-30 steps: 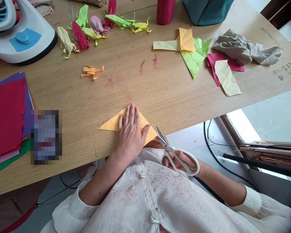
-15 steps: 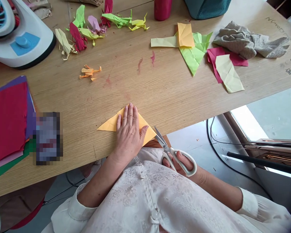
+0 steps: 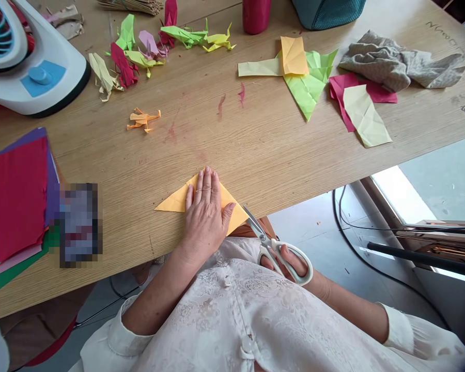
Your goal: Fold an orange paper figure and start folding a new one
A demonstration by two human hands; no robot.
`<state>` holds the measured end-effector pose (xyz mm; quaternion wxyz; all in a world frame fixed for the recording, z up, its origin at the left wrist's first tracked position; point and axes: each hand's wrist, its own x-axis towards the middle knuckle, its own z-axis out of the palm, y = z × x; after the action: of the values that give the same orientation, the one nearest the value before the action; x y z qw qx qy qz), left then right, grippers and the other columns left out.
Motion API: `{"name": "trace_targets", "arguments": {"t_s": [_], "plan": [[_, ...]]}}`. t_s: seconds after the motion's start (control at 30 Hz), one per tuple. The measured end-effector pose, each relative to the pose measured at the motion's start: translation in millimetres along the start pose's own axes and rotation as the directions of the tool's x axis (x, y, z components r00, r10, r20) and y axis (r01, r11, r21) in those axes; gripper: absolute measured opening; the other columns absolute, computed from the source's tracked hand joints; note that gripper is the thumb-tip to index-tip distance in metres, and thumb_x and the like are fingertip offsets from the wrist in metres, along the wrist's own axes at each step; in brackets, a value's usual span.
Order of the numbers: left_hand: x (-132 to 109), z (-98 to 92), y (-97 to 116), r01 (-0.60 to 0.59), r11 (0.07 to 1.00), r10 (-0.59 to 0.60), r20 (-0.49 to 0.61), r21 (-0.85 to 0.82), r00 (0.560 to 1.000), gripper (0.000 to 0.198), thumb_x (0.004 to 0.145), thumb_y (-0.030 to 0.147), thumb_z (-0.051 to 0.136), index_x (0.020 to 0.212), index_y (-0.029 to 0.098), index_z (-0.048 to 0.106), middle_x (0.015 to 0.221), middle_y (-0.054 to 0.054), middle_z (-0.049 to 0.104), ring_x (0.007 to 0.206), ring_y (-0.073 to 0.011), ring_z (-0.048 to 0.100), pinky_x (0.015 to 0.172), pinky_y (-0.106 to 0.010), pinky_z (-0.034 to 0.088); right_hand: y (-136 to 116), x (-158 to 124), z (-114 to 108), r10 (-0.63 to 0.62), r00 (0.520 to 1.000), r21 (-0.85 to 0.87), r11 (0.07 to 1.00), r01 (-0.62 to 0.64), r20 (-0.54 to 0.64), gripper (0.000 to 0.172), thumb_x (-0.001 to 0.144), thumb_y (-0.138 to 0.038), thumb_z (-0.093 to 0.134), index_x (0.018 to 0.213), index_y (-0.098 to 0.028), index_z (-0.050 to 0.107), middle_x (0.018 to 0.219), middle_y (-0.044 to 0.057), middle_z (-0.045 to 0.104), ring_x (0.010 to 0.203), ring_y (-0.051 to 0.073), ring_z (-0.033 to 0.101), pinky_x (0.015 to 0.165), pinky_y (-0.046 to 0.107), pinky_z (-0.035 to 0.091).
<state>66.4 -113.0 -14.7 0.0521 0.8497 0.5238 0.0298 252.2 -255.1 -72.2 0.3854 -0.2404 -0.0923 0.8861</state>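
My left hand (image 3: pixel 206 212) lies flat with fingers stretched out, pressing a folded sheet of orange paper (image 3: pixel 170 200) onto the table near its front edge. The palm and fingers hide the middle of the paper. In my right hand (image 3: pixel 294 262) is a pair of scissors (image 3: pixel 272 247) with white handles, thumb and fingers through the loops. The blades point up and left. They lie at the paper's right corner, partly overlapped there, so I cannot tell whether they grip it.
Several folded paper figures (image 3: pixel 124 64) stand at the back left, near a white fan base (image 3: pixel 58 85). An orange paper figure (image 3: pixel 142 120) lies closer. Coloured sheets (image 3: pixel 15 201) and a blurred phone-like object (image 3: pixel 79 227) are left; paper pieces (image 3: pixel 366 116) and grey cloth (image 3: pixel 395 59) right.
The scissors have shifted very slightly left at the paper's right corner. My left hand keeps its place on the paper. The whole view has moved a little.
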Motion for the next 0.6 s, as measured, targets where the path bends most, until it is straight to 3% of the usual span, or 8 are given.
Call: {"name": "trace_targets", "arguments": {"t_s": [0.17,0.33,0.6], "plan": [[0,0.0,0,-0.003,1.0,0.003,0.005,-0.001,1.0,0.073,0.104,0.048,0.023,0.157,-0.003,0.02,0.165,-0.025,0.021,0.155,-0.032,0.018,0.124,-0.052,0.018,5,-2,-6,0.002,1.0,-0.021,1.0,-0.002,-0.007,0.052,0.088,-0.071,0.054,0.084,-0.021,0.067,0.059,-0.001,0.042,0.05,0.013,0.032,0.051,0.032,0.02],[-1,-1.8,2,-0.006,1.0,0.006,0.025,0.017,1.0,0.075,0.104,0.05,0.02,0.157,-0.003,0.02,0.165,-0.024,0.02,0.155,-0.0321,0.018,0.124,-0.051,0.018,-3,-1,-2,-0.011,0.999,-0.096,0.995,0.007,-0.037,0.054,0.088,-0.071,0.053,0.082,-0.019,0.065,0.069,0.003,0.05,0.058,0.015,0.041,0.056,0.032,0.027],[-5,-1.7,5,-0.034,0.999,0.033,0.015,0.022,0.999,0.077,0.104,0.053,0.016,0.157,-0.003,0.021,0.165,-0.023,0.021,0.155,-0.0334,0.019,0.123,-0.052,0.02,-9,3,6,0.001,1.0,-0.137,0.99,-0.004,-0.028,0.054,0.087,-0.073,0.052,0.08,-0.02,0.062,0.062,0.0,0.044,0.055,0.015,0.038,0.05,0.03,0.025]]}}
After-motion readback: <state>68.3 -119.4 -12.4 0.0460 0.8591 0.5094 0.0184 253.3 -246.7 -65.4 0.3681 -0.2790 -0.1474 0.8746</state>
